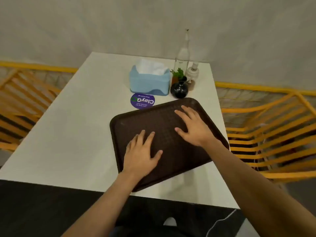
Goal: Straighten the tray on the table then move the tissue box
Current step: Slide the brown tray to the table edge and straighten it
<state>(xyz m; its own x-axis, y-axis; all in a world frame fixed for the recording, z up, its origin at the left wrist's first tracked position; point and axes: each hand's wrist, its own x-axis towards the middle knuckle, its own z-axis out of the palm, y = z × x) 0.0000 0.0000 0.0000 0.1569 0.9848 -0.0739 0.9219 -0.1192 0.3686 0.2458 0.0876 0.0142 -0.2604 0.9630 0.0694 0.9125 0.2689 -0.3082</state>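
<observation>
Pressing flat on the dark brown tray (167, 127), both sets of fingers lie spread and released, gripping nothing. The left hand (142, 153) rests palm down on the tray's near left part, its fingers (142, 135) pointing away from the person and the thumb splayed to the right. The right hand (193, 126) rests palm down further up and to the right, its fingers (185, 110) angled toward the far left. Both bare forearms reach in from the bottom of the view.

The tray lies flat on the white desk (68, 127), skewed against the desk's edges: its far right corner points toward the things at the back, its near corner reaches close to the front edge of the desk, and its right corner reaches the right edge.

Beyond the tray's far edge lies a round purple sticker (142, 100) with white lettering, partly covered by the tray's rim. Just behind the sticker stands the light blue tissue box (149, 82), upright, white tissue standing out of its open top. Close beside the box on its right stands a small black vase (179, 89) with a green plant (178, 72); behind these are a tall clear bottle (183, 55) and a small white jar (192, 73).

Orange-yellow slatted chairs (266, 134) flank the desk on both sides, and a pale wall (102, 23) rises behind.
</observation>
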